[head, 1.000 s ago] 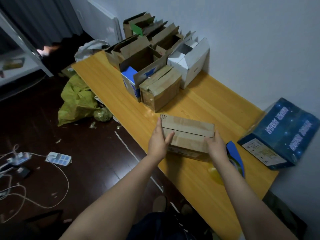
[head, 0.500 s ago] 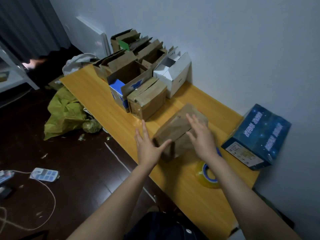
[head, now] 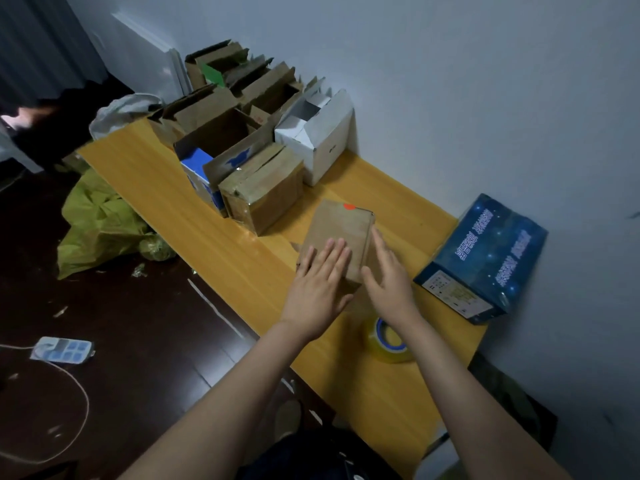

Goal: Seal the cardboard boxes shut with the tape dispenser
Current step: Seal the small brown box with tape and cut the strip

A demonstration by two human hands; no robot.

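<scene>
A small brown cardboard box [head: 341,223] with a red dot near its far corner lies on the yellow table [head: 214,237]. My left hand [head: 320,284] lies flat on the box's top with fingers straight. My right hand [head: 389,277] presses its straight fingers against the box's right side. A roll of clear tape on a blue dispenser [head: 389,341] sits on the table just behind my right wrist, partly hidden by it.
A closed brown box [head: 266,194], a blue-and-brown open box [head: 207,161], a white box [head: 320,138] and several open cardboard boxes [head: 235,81] crowd the table's far end. A dark blue printed box [head: 485,258] leans at the wall. A green bag [head: 97,223] and power strip [head: 62,349] lie on the floor.
The box has been turned over and swung round. My left hand moved from its near side onto the top; my right hand slid from the top to the right side.
</scene>
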